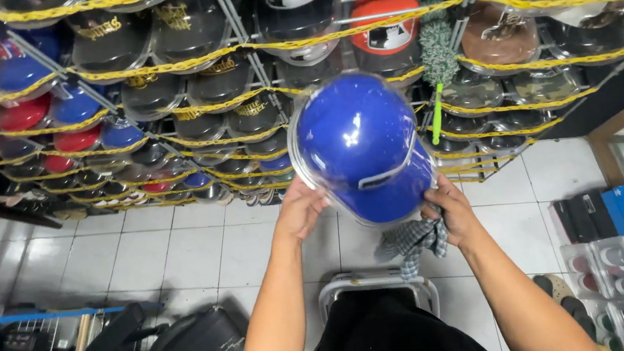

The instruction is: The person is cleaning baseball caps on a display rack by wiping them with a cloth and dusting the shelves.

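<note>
Blue cap (358,145) in clear glossy case, hands gripping underneath

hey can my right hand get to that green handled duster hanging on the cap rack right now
Probably not straight away. The right hand is busy gripping the blue cap in its clear case plus a checked cloth; the duster hangs unobstructed above it.

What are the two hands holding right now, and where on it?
Both hands grip a blue cap in a clear case at its lower edge: left hand lower left, right hand lower right, also clutching a checked cloth.
</note>
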